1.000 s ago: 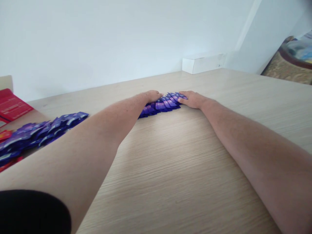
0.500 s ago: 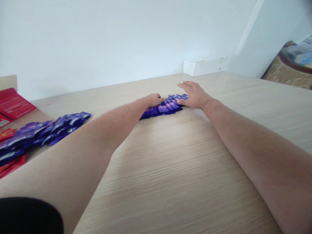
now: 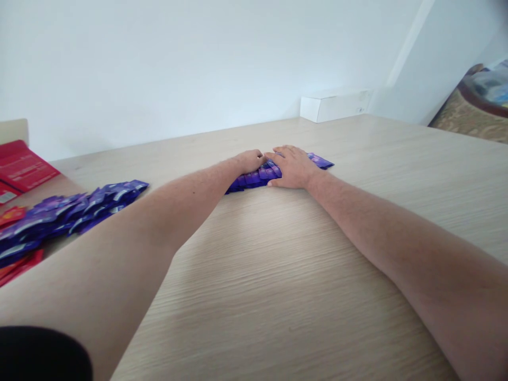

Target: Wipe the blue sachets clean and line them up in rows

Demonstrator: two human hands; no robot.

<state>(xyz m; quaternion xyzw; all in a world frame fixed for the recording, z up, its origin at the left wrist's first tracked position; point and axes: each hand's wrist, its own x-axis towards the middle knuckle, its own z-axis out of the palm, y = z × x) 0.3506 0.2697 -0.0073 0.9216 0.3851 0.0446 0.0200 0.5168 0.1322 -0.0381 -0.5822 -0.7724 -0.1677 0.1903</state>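
A row of overlapping shiny purple sachets point(image 3: 254, 179) lies across the far middle of the table. At its back edge is my left hand point(image 3: 251, 161), fingers curled in against the sachets and partly hidden. My right hand point(image 3: 292, 168) rests palm down over the right part of the row, its fingers spread and pointing left, close to my left hand. A single purple sachet end point(image 3: 320, 161) sticks out beyond the right hand. Another loose pile of purple sachets point(image 3: 89, 207) spreads at the left, partly behind my left forearm.
Beside the left pile are an opened red box point(image 3: 26, 166) and some red-orange sachets point(image 3: 19, 267). A white box point(image 3: 337, 106) stands at the back against the wall. Bare wood-grain table point(image 3: 278, 275) lies between my forearms. Patterned carpet point(image 3: 464, 116) shows past the right edge.
My right hand has moved left and down onto the row and now covers its right part. A sachet now juts out to its right. My left hand has barely moved.
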